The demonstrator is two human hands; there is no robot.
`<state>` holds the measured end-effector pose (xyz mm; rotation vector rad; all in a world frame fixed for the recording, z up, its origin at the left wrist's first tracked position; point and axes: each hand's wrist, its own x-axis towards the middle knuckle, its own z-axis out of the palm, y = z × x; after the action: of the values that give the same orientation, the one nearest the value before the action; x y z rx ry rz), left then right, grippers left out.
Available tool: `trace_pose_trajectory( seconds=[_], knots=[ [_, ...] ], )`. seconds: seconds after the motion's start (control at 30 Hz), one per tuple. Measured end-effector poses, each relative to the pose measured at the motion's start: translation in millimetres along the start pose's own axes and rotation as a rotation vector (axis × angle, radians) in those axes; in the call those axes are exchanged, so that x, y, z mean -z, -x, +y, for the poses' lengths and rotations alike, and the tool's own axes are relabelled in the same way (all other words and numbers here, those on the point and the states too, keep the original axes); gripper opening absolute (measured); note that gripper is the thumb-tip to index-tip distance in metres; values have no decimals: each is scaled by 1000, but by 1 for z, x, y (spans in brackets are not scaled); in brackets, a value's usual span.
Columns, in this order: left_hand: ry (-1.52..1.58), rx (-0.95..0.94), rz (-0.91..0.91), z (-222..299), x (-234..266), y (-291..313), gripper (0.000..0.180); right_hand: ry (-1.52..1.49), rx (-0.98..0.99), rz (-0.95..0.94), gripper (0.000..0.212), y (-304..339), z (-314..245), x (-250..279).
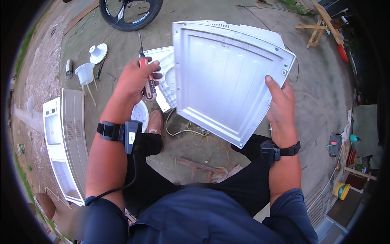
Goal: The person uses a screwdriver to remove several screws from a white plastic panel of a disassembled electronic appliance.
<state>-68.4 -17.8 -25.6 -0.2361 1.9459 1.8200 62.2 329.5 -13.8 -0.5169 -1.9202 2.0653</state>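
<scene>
My left hand (139, 79) is closed round a screwdriver (148, 83) with a red, grey and black handle, its long metal shaft pointing away from me. A large white metal panel (223, 81) with a raised border and screw holes at its edge is tilted up in front of me. Gripping its right edge is my right hand (283, 101), thumb on the near face and fingers behind. Partly hidden behind the panel lies a white moulded part (165, 77) with a round recess. A white bowl (140, 116) with small bits in it sits below my left hand, beside my shoe.
Wires (199, 131) and a low wooden piece (197, 164) lie between my feet. A white appliance housing (73, 142), a translucent tub (84, 73) with tubes and a white round part (98, 53) are at left. Far off are a wheel (152, 14) and a wooden trestle (321, 28).
</scene>
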Motion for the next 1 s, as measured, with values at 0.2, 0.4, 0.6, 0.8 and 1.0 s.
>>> trace_pose_trajectory(
  seconds=[0.2,0.4,0.6,0.8,1.0],
  knots=[
    [207,-15,-106,15,-30,24,48,243,96,119,37,-14,4,19],
    [-136,-67,-272,3,-56,47,60,150,95,147,34,-17,0,16],
    [-458,-670,-326,18,-79,75,47,268,142,186,28,-16,6,9],
    [-540,-965,-242,13,-94,80,54,469,150,177,26,-7,-1,-10],
    [-601,-1052,-182,14,-96,77,52,569,157,157,25,-5,0,-11]
  ],
)
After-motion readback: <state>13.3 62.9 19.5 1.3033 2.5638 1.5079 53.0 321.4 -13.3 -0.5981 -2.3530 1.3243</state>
